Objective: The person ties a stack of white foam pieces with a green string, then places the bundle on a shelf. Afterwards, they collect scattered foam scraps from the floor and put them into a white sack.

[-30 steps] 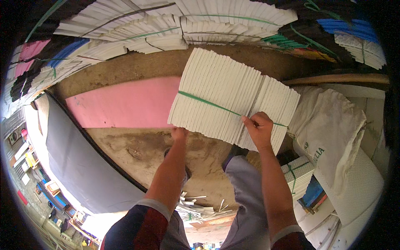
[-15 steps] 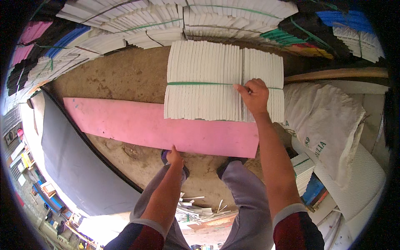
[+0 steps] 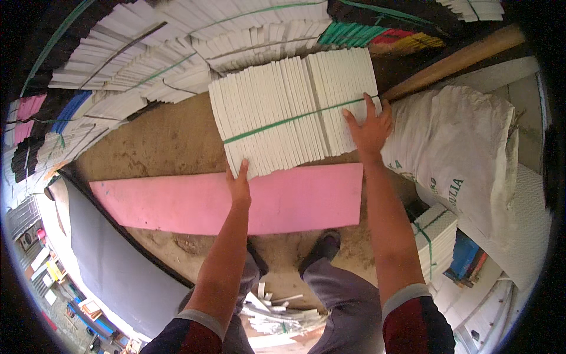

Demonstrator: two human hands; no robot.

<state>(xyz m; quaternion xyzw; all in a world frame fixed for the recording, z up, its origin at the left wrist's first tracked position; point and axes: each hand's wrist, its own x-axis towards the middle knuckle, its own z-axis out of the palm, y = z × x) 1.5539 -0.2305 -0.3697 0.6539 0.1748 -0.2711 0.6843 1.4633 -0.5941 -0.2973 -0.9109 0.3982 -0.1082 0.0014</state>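
Observation:
A bundle of thin white foam sheets [image 3: 277, 112], stacked on edge and bound with a green strap, sits at a slant beyond a long pink sheet [image 3: 295, 197]. My left hand [image 3: 239, 187] grips its near left corner, thumb on the front edge and the other fingers mostly hidden. Over the right end of the bundle, my right hand [image 3: 371, 130] rests with fingers spread, thumb on the sheets near the strap. The pink sheet lies flat on the brown floor in front of my feet, and the bundle's near left corner overlaps its far edge.
Stacks of strapped white sheets [image 3: 147, 53] line the back. A white woven sack [image 3: 454, 147] bulges at the right, below a wooden beam [image 3: 454, 62]. A grey panel [image 3: 118, 230] leans at left. White offcuts [image 3: 280, 312] lie between my legs; another strapped bundle [image 3: 436, 239] stands at right.
The bundle has turned, its right end swinging away from me. My left hand has gone from the pink sheet to the bundle's corner; my right hand has left the strap and spread at the right end.

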